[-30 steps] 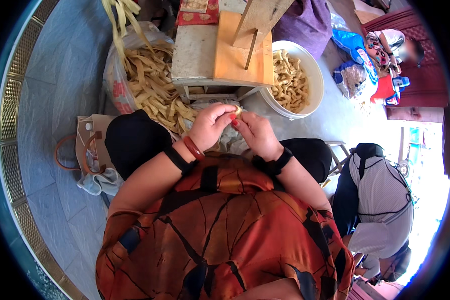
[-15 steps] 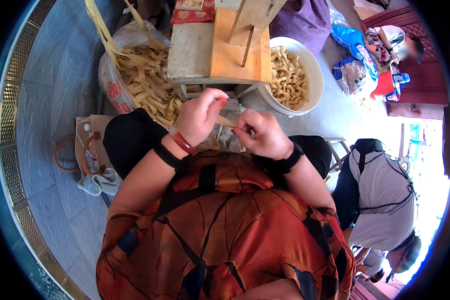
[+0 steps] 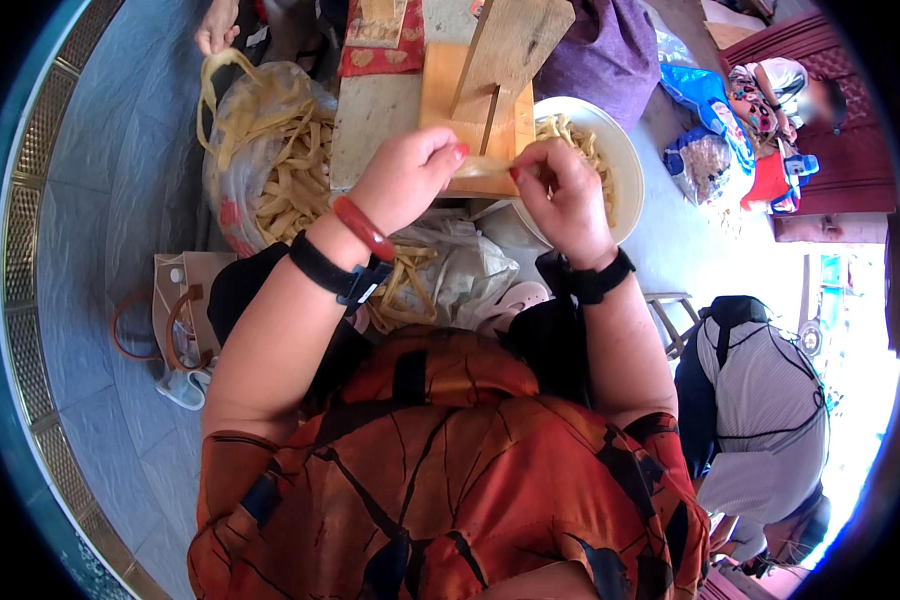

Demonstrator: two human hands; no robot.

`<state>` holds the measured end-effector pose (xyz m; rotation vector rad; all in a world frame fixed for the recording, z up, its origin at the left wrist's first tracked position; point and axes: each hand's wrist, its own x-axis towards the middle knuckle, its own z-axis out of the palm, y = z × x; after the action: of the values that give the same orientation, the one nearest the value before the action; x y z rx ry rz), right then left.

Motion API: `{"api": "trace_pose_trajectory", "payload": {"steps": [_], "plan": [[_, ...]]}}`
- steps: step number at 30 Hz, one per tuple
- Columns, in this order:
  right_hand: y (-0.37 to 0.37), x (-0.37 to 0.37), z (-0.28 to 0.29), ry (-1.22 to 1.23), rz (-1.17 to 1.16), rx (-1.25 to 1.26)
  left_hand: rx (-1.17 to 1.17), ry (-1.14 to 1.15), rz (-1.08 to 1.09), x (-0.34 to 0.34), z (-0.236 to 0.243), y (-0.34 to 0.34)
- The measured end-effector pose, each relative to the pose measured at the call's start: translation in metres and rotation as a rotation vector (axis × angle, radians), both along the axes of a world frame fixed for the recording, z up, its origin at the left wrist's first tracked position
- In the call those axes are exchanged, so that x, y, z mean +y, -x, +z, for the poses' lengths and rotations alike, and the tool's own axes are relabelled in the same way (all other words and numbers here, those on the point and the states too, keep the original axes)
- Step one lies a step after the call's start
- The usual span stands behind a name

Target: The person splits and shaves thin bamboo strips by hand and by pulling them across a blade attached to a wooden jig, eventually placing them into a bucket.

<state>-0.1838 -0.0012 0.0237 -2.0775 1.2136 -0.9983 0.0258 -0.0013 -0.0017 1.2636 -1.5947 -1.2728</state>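
Observation:
A short, pale tan strip (image 3: 485, 167) is stretched between my two hands, just over the near edge of a wooden board (image 3: 438, 95). My left hand (image 3: 402, 180) pinches its left end between thumb and finger. At the other end, my right hand (image 3: 567, 195) has its fingertips closed on it. An upright plank (image 3: 510, 60) stands on the board, with a thin rod (image 3: 491, 120) beside it. Right of the board, a white bucket (image 3: 627, 190) holds many knotted pale pieces (image 3: 582, 140), partly hidden by my right hand.
A plastic bag (image 3: 220, 195) of long strips (image 3: 295, 165) stands at left; another person's hand (image 3: 217, 25) lifts some strips there. More strips (image 3: 410, 285) lie below my hands beside clear plastic (image 3: 470, 260). A tote bag (image 3: 185, 300) sits left; a person bends at right (image 3: 760, 400).
Both my hands have moved forward and up, from above my lap to the board's near edge, with the strip between them. The strips at upper left hang lower, and another person's hand now shows there.

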Motion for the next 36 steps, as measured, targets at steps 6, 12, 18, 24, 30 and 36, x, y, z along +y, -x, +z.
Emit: {"api": "trace_pose_trajectory", "payload": {"steps": [6, 12, 18, 24, 30, 36], "plan": [[0.010, -0.032, -0.038, 0.152, -0.031, 0.228, -0.428, 0.351, 0.252, -0.015, -0.016, 0.014], [0.067, -0.011, -0.053, 0.294, -0.307, 0.332, -0.063, 0.130, 0.025, 0.044, -0.026, -0.003], [-0.006, 0.085, -0.044, -0.514, 0.464, -0.209, 0.660, -0.335, -0.362, 0.094, 0.020, 0.020], [-0.072, 0.076, -0.107, -0.335, 0.729, -0.213, 1.204, -0.428, -0.922, 0.091, 0.138, -0.026], [-0.030, 0.072, -0.017, -1.019, 0.673, -0.272, 0.764, 0.550, -0.287, 0.116, 0.209, -0.113], [-0.015, 0.081, 0.016, 0.089, 0.147, 0.155, 0.026, 0.227, 0.082, 0.110, 0.092, -0.052]]}}
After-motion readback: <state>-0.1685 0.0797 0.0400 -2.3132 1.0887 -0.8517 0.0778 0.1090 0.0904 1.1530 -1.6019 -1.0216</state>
